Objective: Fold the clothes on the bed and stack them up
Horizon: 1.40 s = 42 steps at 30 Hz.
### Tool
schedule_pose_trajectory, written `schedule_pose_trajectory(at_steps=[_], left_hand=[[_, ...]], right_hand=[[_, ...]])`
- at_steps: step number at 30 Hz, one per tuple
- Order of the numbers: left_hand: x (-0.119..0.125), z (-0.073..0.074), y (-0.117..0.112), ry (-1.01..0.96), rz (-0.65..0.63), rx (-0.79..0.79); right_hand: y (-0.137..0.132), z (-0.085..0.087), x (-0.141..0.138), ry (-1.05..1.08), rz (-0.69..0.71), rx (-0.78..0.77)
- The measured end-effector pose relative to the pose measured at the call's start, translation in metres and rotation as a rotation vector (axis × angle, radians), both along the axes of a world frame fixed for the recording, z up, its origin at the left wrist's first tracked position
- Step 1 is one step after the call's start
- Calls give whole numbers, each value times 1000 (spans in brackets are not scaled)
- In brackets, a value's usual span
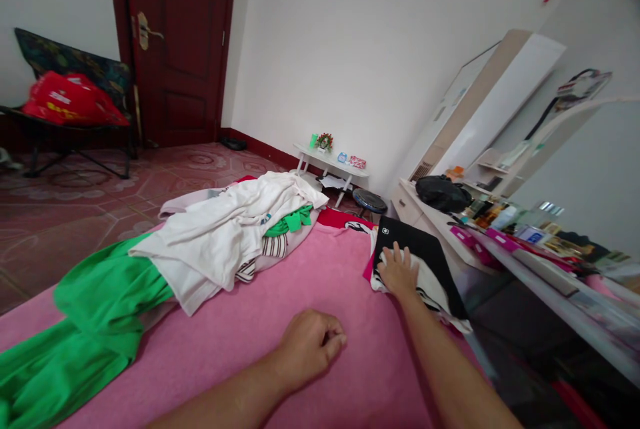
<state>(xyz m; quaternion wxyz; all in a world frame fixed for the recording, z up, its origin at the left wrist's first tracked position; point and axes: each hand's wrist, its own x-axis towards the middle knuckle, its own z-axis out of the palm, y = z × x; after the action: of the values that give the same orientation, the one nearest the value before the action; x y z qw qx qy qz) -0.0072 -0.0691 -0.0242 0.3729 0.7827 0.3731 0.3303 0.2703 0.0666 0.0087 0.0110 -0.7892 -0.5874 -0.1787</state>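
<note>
My right hand (400,270) lies with spread fingers on a pile of folded clothes at the bed's right edge. On that pile I see a black folded garment (434,249) with a small white logo and a white piece of cloth (429,275) under my palm. Over the pink bedcover (345,295), my left hand (314,342) is loosely curled, with nothing visible in its fingers. To its left, a white shirt (215,242) is spread over other clothes. A green garment (107,302) trails from beneath it, and black-and-white striped cloth (270,252) pokes out.
A dressing table (505,249) crowded with bottles and boxes runs along the right, beside the bed. Past the bed's far end stand a low white table (333,162) and a round stool (369,200). A folding chair (75,55) bears a red bag (73,99) near the door (183,42).
</note>
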Motion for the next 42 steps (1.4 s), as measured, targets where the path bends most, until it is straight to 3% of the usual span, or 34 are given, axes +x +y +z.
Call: schedule_pose_trajectory(at_steps=[6,10,13,20,29,36,39,42], left_hand=[[-2,-3,-1,-13,-14,24],[-6,-6,-1,-37,-31,29],[-9,-8,-2,-66,-56,41],[-12,-14,-4,-74,-64,73],[-21,-16,-8,-18,-71,167],[-39,-2,-36,146,-192,326],[-74,16,-40,215,-232,397],[-132,48,-25,263,-35,498]], right_hand=[[-20,-17,-13,53,-4,-16],[-59,-38,-39,44,18,67],[-89,-50,-56,146,-12,28],[-135,-45,-80,289,-99,-160],[-170,-48,-100,263,-96,-107],[-172,-48,-90,288,-40,-36],[-171,-46,-89,291,-18,-16],[-172,-45,-92,284,-8,3]])
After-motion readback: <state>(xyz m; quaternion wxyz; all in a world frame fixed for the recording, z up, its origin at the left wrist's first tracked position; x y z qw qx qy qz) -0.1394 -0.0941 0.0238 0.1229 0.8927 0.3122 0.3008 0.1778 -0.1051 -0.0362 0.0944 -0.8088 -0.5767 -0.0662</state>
